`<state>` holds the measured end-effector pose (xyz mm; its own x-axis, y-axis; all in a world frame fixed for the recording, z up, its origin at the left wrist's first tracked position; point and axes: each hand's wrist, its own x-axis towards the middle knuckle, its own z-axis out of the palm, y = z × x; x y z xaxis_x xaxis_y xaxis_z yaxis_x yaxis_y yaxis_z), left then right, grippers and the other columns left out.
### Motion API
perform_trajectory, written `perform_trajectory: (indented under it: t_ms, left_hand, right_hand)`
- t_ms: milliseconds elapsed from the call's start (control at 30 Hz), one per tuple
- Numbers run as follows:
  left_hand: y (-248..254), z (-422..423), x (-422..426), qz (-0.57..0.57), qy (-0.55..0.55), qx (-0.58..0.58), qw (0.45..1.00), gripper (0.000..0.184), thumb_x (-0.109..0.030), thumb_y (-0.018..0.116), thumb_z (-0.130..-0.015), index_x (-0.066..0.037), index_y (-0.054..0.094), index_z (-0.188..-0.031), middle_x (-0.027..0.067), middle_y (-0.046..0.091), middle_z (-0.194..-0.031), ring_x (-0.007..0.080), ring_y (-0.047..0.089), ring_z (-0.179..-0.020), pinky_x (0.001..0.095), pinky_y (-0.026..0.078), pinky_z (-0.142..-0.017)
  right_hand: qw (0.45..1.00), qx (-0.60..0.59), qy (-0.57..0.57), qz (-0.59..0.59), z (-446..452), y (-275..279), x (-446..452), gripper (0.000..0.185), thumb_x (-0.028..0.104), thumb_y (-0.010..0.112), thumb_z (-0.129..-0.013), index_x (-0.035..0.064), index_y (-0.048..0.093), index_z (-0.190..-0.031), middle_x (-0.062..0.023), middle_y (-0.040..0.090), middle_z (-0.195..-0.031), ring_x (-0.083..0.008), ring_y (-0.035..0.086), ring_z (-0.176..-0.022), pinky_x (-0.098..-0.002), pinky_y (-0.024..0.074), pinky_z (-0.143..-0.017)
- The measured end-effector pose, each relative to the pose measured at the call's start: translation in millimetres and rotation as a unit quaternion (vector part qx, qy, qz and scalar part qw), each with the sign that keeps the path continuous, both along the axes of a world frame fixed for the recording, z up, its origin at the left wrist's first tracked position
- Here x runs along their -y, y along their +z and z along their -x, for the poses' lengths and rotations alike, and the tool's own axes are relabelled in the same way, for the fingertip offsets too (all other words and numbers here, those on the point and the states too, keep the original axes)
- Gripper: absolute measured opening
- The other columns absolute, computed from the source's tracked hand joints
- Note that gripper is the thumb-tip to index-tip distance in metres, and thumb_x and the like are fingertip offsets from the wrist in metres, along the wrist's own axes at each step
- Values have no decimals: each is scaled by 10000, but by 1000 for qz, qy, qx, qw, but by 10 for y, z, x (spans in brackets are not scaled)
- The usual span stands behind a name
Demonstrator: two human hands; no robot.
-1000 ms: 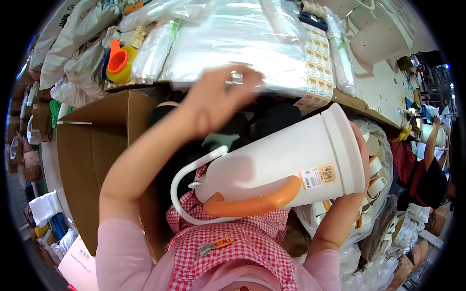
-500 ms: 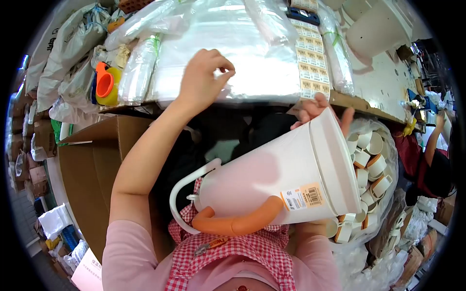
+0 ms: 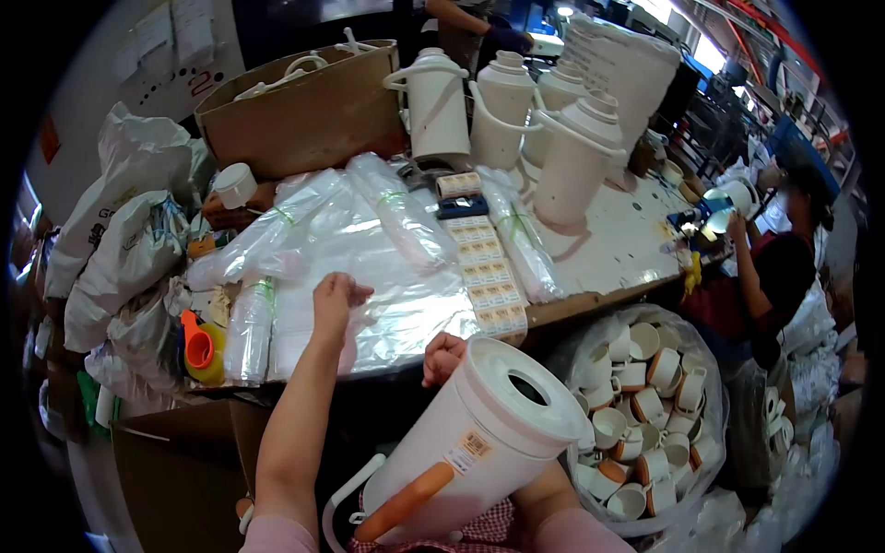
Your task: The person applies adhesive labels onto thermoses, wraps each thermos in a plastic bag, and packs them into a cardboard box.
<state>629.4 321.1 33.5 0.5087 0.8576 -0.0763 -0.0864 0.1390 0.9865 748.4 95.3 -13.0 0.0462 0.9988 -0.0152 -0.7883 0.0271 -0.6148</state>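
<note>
A white thermos jug (image 3: 419,447) lies tilted across my lap, its end with a round hole facing up and right. An orange grip (image 3: 406,502) and a barcode sticker (image 3: 468,452) are on its side, and a white carrying handle (image 3: 343,493) loops out at the lower left. My right forearm passes behind the jug, and my right hand (image 3: 444,358) shows beside its upper end with the fingers curled in. My left hand (image 3: 339,300) is over the clear plastic bags (image 3: 406,318) on the table, fingers bent together. Whether either hand holds something small cannot be made out.
A strip of labels (image 3: 489,281) lies right of the bags. Several white thermos jugs (image 3: 576,170) stand behind. At right is a plastic-lined bin of cups (image 3: 645,415); at left, an open carton (image 3: 184,461) and an orange tape dispenser (image 3: 200,348). Another person (image 3: 765,267) works at far right.
My view has lifted, showing more of the table. The jug has turned, so its end with the hole now shows. The fingers of my right hand, spread before, are now curled.
</note>
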Motion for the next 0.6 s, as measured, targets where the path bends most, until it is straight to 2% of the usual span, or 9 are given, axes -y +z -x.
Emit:
perform_trajectory:
  t_ms: [67, 133, 200, 300, 333, 367, 467, 500, 600]
  left_hand:
    - [95, -51, 80, -43, -39, 39, 998, 288, -221, 462, -1029, -33, 564, -837, 128, 675, -807, 224, 663, -790, 356, 554, -771]
    - [51, -38, 528, -58, -63, 33, 996, 326, -199, 462, -1010, -31, 570, -753, 111, 683, -775, 146, 604, -667, 287, 478, -654]
    - [-52, 94, 946, -101, -130, -49, 985, 319, -198, 472, -1018, -32, 579, -767, 76, 656, -777, 138, 596, -690, 279, 484, -674]
    - [-30, 352, 1172, -56, -102, -50, 992, 331, -198, 462, -1038, -18, 583, -788, 70, 666, -806, 127, 613, -743, 277, 509, -707]
    - [193, 399, 1243, 46, -85, 76, 992, 344, -204, 440, -1056, 0, 599, -830, 93, 707, -872, 127, 622, -763, 264, 506, -721]
    - [331, 452, 1251, 24, -83, 109, 990, 347, -201, 424, -1066, 19, 609, -872, 104, 727, -925, 139, 638, -795, 271, 511, -756]
    - [243, 352, 1455, -236, -155, -124, 951, 338, -234, 455, -1057, 12, 628, -902, 83, 717, -902, 134, 633, -800, 301, 508, -773]
    - [246, 336, 1489, -246, -151, -94, 953, 319, -249, 479, -1044, -3, 601, -881, 69, 691, -864, 137, 627, -767, 305, 499, -744]
    - [466, 580, 1224, 32, -139, 106, 984, 212, -174, 489, -1019, -67, 528, -840, 43, 559, -680, 129, 592, -659, 297, 520, -621]
  right_hand:
    - [980, 128, -107, 110, 8, 46, -46, 312, 179, 695, -929, 61, 517, -1156, -69, 634, -1003, -148, 638, -966, -254, 533, -819]
    - [976, 156, -131, 71, 24, -24, -87, 323, 188, 684, -937, 66, 517, -1185, -73, 639, -1022, -146, 641, -971, -251, 536, -813]
    - [972, 182, -146, 36, -22, -69, -42, 336, 198, 672, -945, 72, 516, -1214, -78, 644, -1041, -144, 645, -975, -249, 539, -808]
    - [993, -16, 10, -113, -130, -115, 159, 268, 199, 639, -954, 47, 576, -1165, -77, 645, -997, -134, 635, -892, -235, 528, -736]
    - [993, -29, 20, -112, -140, -74, 166, 241, 187, 632, -949, 49, 575, -1139, -72, 635, -971, -129, 619, -864, -234, 519, -717]
    - [993, -41, 27, -109, -160, -11, 180, 214, 175, 625, -945, 50, 574, -1112, -67, 626, -945, -124, 604, -837, -232, 510, -698]
    - [995, -64, -45, -54, -112, 85, 191, 135, 138, 604, -930, 55, 572, -1031, -52, 597, -867, -109, 559, -754, -228, 483, -640]
    - [994, -68, -78, -34, -115, 127, 201, 108, 126, 597, -925, 56, 571, -1004, -47, 588, -842, -103, 543, -726, -227, 474, -621]
    - [971, -106, -212, 33, -268, 337, 354, 32, 90, 577, -911, 61, 569, -923, -31, 559, -764, -88, 498, -643, -222, 447, -563]
